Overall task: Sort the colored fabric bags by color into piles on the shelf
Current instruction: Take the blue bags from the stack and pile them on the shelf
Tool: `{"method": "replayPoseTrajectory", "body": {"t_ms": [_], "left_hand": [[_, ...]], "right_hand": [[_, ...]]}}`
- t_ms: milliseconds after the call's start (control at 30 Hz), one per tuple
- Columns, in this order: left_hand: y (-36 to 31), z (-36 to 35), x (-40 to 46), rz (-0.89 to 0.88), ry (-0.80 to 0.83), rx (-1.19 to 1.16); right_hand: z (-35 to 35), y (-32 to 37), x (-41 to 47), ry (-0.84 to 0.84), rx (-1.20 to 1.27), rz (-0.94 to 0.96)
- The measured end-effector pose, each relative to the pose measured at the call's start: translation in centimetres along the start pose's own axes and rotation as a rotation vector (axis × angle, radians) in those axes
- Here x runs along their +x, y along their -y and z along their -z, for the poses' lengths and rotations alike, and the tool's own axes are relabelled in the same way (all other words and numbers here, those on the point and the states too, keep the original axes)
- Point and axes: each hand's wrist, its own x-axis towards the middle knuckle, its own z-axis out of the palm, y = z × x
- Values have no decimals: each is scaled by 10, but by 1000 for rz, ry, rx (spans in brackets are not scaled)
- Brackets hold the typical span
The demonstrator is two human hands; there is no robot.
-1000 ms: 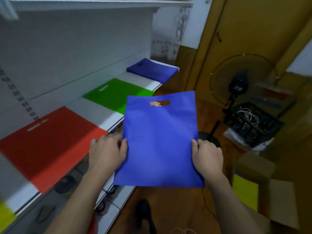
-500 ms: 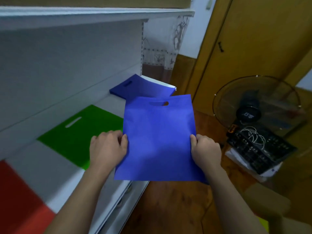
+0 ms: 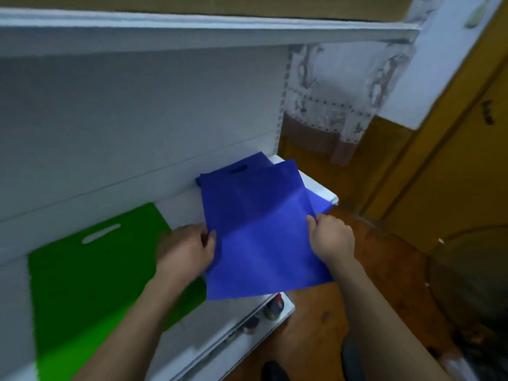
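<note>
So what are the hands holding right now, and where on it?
Both hold one blue bag: the left hand pinches its left side edge, the right hand its right side edge, above the blue pile.
</note>
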Motion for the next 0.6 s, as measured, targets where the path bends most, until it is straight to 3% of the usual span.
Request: {"method": "replayPoseTrajectory", "body": {"t_ms": [300,467,600], "left_hand": [[-62,-40,65,358,172,68],[-64,-65,81,467,318,206],[-66,-71,85,528,325,206]], "right_hand": [[-21,4,164,8,-37,399],[-41,3,198,79,-67,374],[-51,-3,206,124,65,290]]}}
